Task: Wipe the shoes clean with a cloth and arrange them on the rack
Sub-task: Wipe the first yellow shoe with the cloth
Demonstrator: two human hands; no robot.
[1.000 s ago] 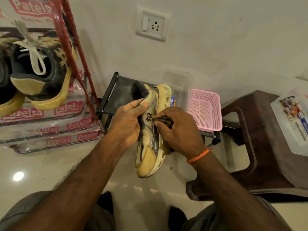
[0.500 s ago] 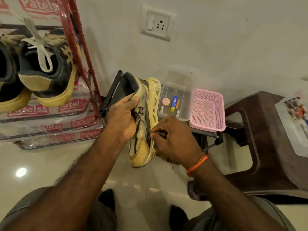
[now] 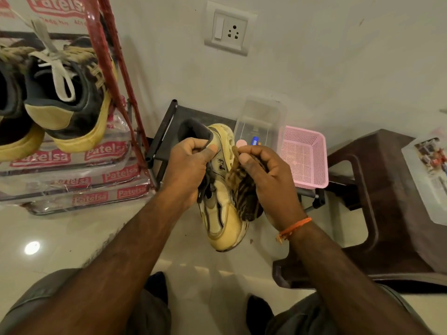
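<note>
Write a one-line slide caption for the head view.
Left hand grips a yellow sneaker while the right hand presses a striped cloth to its side.

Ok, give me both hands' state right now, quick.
Left hand: closed, gripping the yellow shoe at its heel collar.
Right hand: closed, holding the striped cloth against the shoe's side.
</note>
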